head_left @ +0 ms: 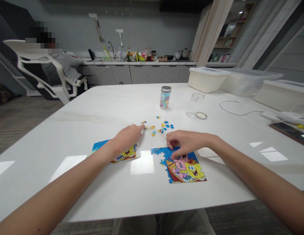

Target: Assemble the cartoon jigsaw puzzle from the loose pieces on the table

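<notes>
A partly joined cartoon puzzle (182, 166) lies on the white table, its left side ragged with gaps. My right hand (182, 142) is over its top edge, fingers curled; whether a piece is between them is hidden. My left hand (129, 135) reaches across a picture card (127, 153), its index fingertip at a loose piece (146, 129) on the left of the scattered pieces. Several blue pieces (167, 125) and yellow ones (152, 127) lie beyond the puzzle. A printed tin with a silver lid (165, 98) stands upright behind them.
A clear jar (196, 102) and a round lid (201, 115) are at the back right. Beyond are lidded storage boxes (208, 79), a white cable (236, 113) and a phone (290, 130). A person sits in a white chair (60, 70) at the far left.
</notes>
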Demonstrator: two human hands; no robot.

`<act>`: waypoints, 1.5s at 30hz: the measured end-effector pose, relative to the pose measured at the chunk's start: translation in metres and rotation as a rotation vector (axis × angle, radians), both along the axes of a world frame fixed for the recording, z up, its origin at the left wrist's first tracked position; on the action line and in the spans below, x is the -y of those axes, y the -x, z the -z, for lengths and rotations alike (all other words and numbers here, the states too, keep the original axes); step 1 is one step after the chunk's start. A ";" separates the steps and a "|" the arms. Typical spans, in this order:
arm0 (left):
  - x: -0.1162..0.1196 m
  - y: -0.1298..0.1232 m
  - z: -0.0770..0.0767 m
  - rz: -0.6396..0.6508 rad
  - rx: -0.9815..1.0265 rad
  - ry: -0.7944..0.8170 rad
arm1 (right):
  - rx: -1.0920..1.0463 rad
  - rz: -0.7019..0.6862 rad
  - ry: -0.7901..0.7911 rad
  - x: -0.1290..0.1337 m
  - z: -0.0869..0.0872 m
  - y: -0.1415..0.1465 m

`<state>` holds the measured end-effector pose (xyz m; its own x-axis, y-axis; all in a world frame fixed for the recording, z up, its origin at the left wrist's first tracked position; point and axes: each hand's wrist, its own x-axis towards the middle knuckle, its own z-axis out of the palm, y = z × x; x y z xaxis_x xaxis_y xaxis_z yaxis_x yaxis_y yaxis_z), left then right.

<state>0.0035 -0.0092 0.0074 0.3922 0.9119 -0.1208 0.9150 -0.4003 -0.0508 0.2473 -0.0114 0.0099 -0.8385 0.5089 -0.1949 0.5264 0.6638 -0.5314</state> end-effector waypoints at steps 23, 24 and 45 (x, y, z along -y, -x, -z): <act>-0.002 0.001 0.008 0.014 -0.051 -0.049 | 0.040 -0.051 0.076 0.005 -0.008 -0.004; -0.002 0.002 0.008 0.018 -0.049 -0.053 | 0.038 -0.054 0.083 0.005 -0.008 -0.004; 0.009 -0.002 -0.009 0.439 0.361 0.434 | 0.069 -0.079 0.058 0.004 -0.008 -0.005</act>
<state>0.0059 -0.0177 0.0161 0.7962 0.5596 -0.2300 0.5941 -0.6513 0.4720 0.2525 -0.0156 0.0182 -0.8592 0.4277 -0.2808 0.5101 0.6739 -0.5344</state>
